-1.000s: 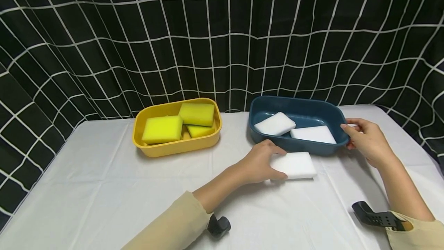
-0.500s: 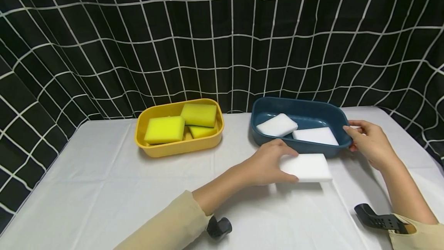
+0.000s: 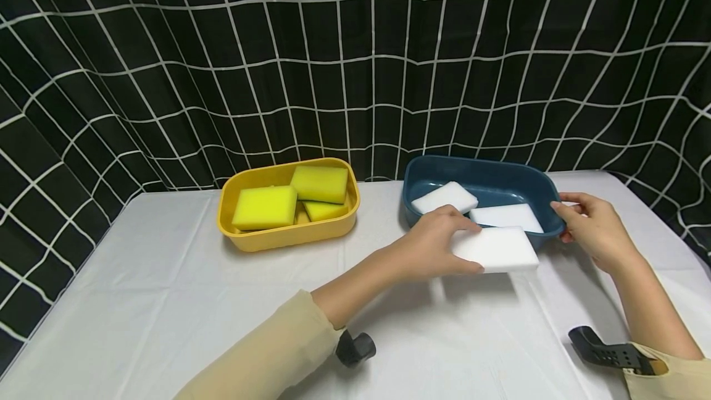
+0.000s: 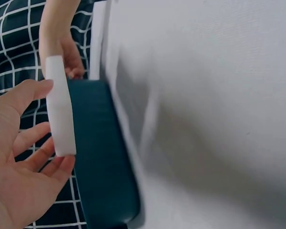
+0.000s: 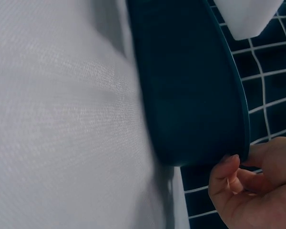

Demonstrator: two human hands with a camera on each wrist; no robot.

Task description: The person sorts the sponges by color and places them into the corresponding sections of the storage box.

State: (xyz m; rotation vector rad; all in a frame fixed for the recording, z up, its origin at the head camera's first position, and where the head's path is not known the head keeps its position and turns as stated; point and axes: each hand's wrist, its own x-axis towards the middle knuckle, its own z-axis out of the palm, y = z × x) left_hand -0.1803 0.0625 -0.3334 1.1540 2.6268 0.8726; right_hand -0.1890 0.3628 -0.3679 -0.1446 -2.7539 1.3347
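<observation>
A white sponge (image 3: pixel 497 250) is pinched by my left hand (image 3: pixel 436 244) between thumb and fingers. It hangs above the table, at the front wall of the blue bin (image 3: pixel 478 168). In the left wrist view the sponge (image 4: pixel 61 107) appears edge-on beside the bin's outer wall (image 4: pixel 105 157). My right hand (image 3: pixel 597 227) grips the bin's right end. The right wrist view has its thumb and fingers (image 5: pixel 228 167) pinching the rim. Two other white sponges, one at the left (image 3: pixel 446 197) and a flatter one (image 3: pixel 507 217), lie inside the bin.
To the left stands a yellow bin (image 3: pixel 289 239) holding several yellow sponges (image 3: pixel 265 207). A white cloth (image 3: pixel 166 301) covers the table. Behind it hangs a black curtain (image 3: pixel 355 79) with a white grid.
My left hand has lifted the white sponge off the table and carried it right, then up toward the blue bin. My right hand keeps its hold on the rim.
</observation>
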